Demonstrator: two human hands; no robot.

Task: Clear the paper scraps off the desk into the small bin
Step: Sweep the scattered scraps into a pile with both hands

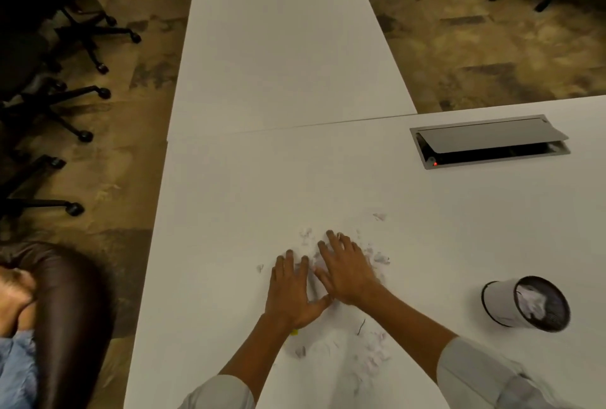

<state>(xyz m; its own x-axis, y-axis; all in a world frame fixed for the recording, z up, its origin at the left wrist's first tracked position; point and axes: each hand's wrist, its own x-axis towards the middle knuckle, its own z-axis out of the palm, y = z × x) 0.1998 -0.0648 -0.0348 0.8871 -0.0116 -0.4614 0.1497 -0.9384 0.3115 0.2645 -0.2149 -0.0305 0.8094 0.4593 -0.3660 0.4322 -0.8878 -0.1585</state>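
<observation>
Each grip is flat, fingers spread, holding nothing: the left hand (292, 290) and right hand (347, 269) press on the paper scraps (377, 257) on the white bench (229, 212), likely to sweep them together. The small bin (524, 303) stands near, to the right.

One head-worn view, looking down

A single wide-angle camera sat on the person's head, facing forward and steeply down over the white worktop (249, 198), close above both forearms; floor and chairs (49, 57) curved at the frame's left edge
</observation>
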